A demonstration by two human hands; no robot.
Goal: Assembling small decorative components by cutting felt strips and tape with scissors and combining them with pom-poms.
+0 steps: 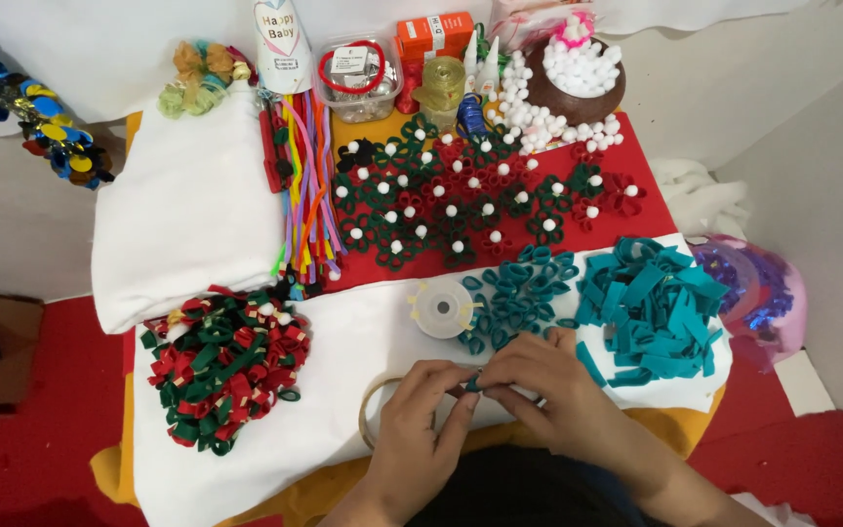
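Both hands meet low at centre — left hand (420, 415) and right hand (539, 383) pinching one teal felt strip (474, 384) between fingertips | tape ring (371, 410) under left | teal loops (514, 293) just beyond right | keep ends aligned — pinch firmly.

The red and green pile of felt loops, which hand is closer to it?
Left. The left hand is just right of the red and green pile of felt loops, with white cloth between. The right hand is farther right, beside the teal loops.
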